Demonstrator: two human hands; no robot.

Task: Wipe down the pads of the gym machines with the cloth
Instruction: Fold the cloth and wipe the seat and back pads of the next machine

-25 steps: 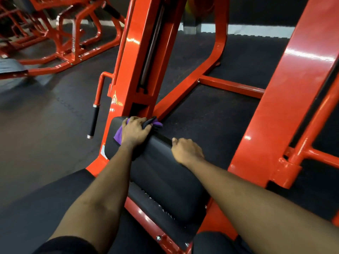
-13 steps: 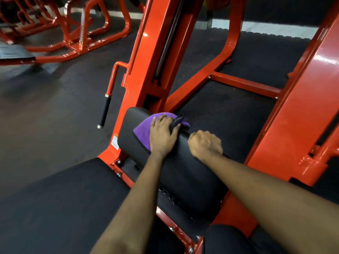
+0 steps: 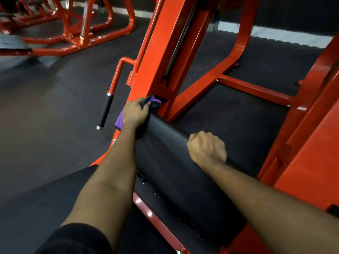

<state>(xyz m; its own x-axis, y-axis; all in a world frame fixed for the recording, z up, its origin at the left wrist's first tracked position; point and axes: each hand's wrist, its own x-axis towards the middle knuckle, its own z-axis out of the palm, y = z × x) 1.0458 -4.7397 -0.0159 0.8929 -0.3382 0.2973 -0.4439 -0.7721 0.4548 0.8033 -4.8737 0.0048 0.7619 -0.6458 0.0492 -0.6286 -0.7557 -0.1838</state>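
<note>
Two bare forearms reach up from the bottom of the frame onto one long black vinyl pad (image 3: 165,162), which runs diagonally from the lower right toward the centre, its far end butting against the glossy orange steel upright (image 3: 161,52). Nearer, at right of centre, the right hand (image 3: 206,147) is curled into a loose fist over the pad's upper edge; it appears to brace there, with no cloth in it, though its fingers are hidden behind the knuckles. Farther up, just left of centre, the left hand (image 3: 134,113) is closed around the bunched purple microfibre cloth (image 3: 119,121), which pokes out both below the palm and beyond the fingertips, pressed on the pad's far left end just beside the upright. The pad's long axis leads from that hand back down toward the right hand, so the unwiped length likely lies below and right of the cloth, and the left hand is the one placed to sweep it. The pad's lower right end is cut off behind the right forearm. A black-gripped orange handle (image 3: 106,109) hangs left of the cloth; the other orange frames at upper left are blurred.
</note>
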